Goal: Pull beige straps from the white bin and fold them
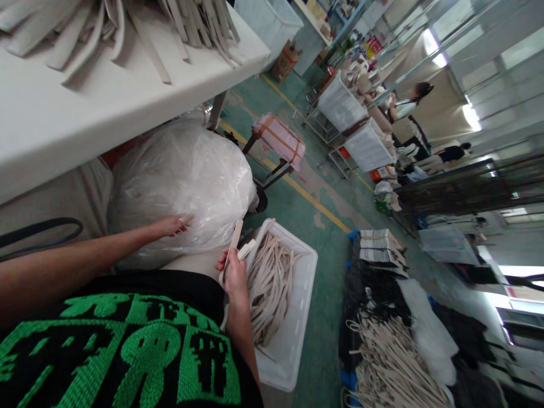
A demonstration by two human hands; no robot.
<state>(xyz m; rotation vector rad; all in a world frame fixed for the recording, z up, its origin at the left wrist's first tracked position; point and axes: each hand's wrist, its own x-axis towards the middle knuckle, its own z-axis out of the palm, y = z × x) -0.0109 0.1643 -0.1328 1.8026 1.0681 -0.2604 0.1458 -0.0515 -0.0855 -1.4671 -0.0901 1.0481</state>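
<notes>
My right hand (236,276) is closed around pale beige strips (235,241), whose ends stick up past the fingers. It is beside the left rim of a white plastic bin (313,266). Inside the bin lies a tangled heap of long beige strips (272,283). My left hand (173,225) is in front of a big clear plastic bag (187,164). Its fingers look stretched out and slightly apart, with nothing plainly held; the fingertips are a little blurred. Whether it touches the bag I cannot tell.
A white table (127,119) at upper left bears many beige strips (97,34). Beyond the bag stands a pink-covered stool (280,139). More strips (391,362) are piled at lower right. White bins (342,105) on carts and other people (406,107) are farther off.
</notes>
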